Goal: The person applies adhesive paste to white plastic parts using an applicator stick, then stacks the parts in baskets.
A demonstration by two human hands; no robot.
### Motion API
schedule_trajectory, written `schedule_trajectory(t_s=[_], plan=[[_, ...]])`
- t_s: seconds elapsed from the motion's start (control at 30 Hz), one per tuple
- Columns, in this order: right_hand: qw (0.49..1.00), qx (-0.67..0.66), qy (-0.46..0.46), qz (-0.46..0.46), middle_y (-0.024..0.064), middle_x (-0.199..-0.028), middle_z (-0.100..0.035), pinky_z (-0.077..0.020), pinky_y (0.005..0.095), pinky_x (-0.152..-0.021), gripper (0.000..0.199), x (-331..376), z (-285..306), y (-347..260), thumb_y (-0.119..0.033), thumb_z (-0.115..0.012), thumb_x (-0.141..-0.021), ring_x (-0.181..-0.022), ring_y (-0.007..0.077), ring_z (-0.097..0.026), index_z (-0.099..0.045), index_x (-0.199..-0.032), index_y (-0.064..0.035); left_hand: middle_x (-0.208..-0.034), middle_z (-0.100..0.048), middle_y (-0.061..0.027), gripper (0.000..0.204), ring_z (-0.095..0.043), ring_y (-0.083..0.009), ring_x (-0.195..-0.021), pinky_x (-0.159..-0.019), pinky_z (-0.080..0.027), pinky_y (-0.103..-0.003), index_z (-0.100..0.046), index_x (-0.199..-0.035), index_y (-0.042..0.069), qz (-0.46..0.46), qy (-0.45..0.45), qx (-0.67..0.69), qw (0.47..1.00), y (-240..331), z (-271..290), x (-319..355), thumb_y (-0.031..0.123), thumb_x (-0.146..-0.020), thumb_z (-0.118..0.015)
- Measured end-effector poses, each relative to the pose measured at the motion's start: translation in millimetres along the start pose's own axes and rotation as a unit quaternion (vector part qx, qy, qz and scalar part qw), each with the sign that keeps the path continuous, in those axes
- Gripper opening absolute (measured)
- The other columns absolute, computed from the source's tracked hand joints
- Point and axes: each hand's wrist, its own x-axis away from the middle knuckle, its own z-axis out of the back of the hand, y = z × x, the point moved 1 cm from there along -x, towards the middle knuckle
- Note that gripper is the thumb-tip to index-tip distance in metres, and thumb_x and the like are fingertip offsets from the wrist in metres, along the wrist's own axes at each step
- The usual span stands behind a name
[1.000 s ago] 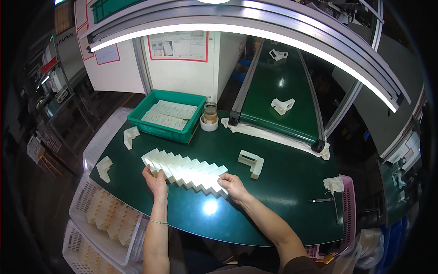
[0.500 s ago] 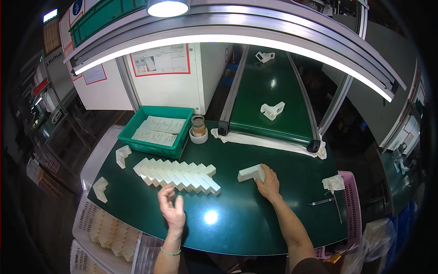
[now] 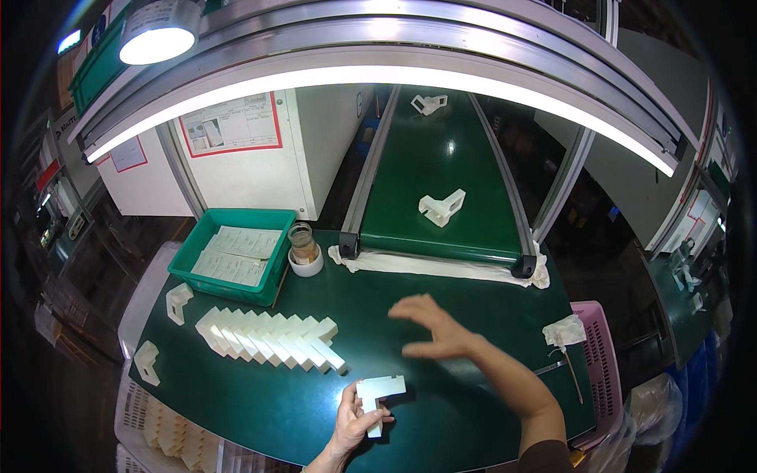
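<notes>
Clamps white bracket (image 3: 370, 392) low in left grip (image 3: 351, 420), leaving upper leg (image 3: 389, 385) exposed; holds right grip (image 3: 443, 335) apart, seemingly empty.

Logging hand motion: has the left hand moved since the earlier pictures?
Yes; against the green conveyor, the left hand has moved right and toward the person.

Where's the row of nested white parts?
In the head view, the row lies on the left side of the green table, between the green tray and the left hand.
</notes>
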Motion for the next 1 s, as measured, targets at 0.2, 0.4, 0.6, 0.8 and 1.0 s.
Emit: schedule_trajectory(t_s=[0.2, 0.4, 0.6, 0.8, 1.0], plan=[[0.834, 0.458, 0.202, -0.232, 0.0094, -0.132, -0.045, -0.0361, 0.0417, -0.098, 0.067, -71.7, 65.8, 134.2, -0.001, -0.063, -0.066, -0.122, 0.0288, -0.041, -0.044, -0.130, -0.0090, -0.109, -0.046, -0.0191, 0.078, -0.059, -0.0209, -0.087, -0.076, -0.057, -0.040, -0.015, -0.136, 0.002, -0.071, -0.004, 0.029, 0.997, -7.6, 2.9, -1.0, 0.006, -0.077, -0.065], [0.792, 0.516, 0.144, -0.292, 0.0076, -0.131, -0.048, -0.0365, 0.0400, -0.096, 0.055, -70.0, 90.1, 166.7, -0.008, -0.066, -0.070, -0.125, 0.0252, -0.040, -0.050, -0.122, -0.0103, -0.114, -0.045, -0.0207, 0.079, -0.058, -0.0214, -0.088, -0.076, -0.057, -0.040, -0.016, -0.136, 0.002, -0.060, 0.003, 0.011, 0.998, -5.2, 2.4, -0.7, 0.006, -0.075, -0.067], [0.898, 0.279, 0.169, -0.294, 0.0164, -0.089, -0.066, -0.0444, 0.0435, -0.076, 0.029, -22.4, 71.2, 111.9, -0.020, -0.071, -0.070, -0.090, 0.0347, -0.060, -0.062, -0.093, -0.0055, -0.112, -0.047, -0.0204, 0.077, -0.059, -0.0208, -0.085, -0.074, -0.057, -0.039, -0.019, -0.133, 0.002, -0.083, 0.001, 0.019, 0.996, -5.8, 0.8, -3.2, 0.006, -0.074, -0.068], [0.916, 0.067, 0.088, -0.387, 0.0193, -0.081, -0.066, -0.0493, 0.0418, -0.071, 0.039, 64.6, -5.6, 21.0, -0.037, -0.072, -0.070, -0.079, 0.0357, -0.064, -0.064, -0.088, -0.0026, -0.113, -0.049, -0.0178, 0.079, -0.058, -0.0219, -0.090, -0.076, -0.056, -0.039, -0.022, -0.128, 0.007, -0.131, -0.017, 0.005, 0.991, -10.6, 0.5, -2.7, 0.005, -0.069, -0.074], [0.878, -0.066, 0.164, -0.445, 0.0156, -0.089, -0.068, -0.0495, 0.0355, -0.074, 0.036, 106.6, -30.5, -19.6, -0.028, -0.070, -0.075, -0.083, 0.0283, -0.066, -0.066, -0.098, -0.0018, -0.113, -0.050, -0.0121, 0.071, -0.053, -0.0207, -0.102, -0.089, -0.047, -0.036, -0.031, -0.119, 0.004, -0.171, 0.056, -0.108, 0.978, -13.6, -11.6, 14.6, 0.002, -0.062, -0.073]])
